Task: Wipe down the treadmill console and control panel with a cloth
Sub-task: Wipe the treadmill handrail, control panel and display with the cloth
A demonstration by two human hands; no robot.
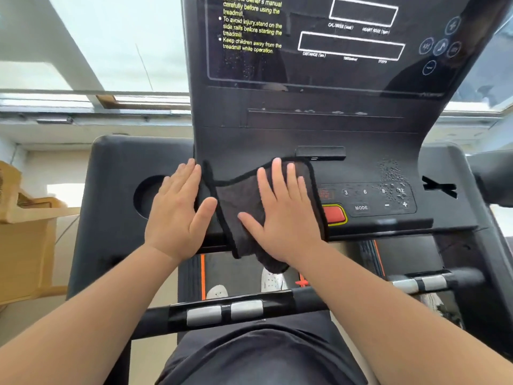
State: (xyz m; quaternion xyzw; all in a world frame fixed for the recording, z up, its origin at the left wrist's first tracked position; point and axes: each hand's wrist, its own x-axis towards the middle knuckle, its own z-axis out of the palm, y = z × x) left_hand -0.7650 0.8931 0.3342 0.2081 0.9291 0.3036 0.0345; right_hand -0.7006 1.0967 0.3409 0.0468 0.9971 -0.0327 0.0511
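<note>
Right hand point(283, 209) flat, fingers spread, presses dark cloth point(238, 195) onto lower console, just left of control panel point(366, 201); cloth's bottom edge hangs off the front lip. Left hand point(177, 209) flat, fingers together, rests just beside cloth, holds nothing. Best: even palm pressure, sweep right toward droplets point(394, 176), go light near red button point(334, 213). Upper display point(305, 51) looks spotted too. Cup holder point(147, 195) left, handlebar point(236, 312) below
</note>
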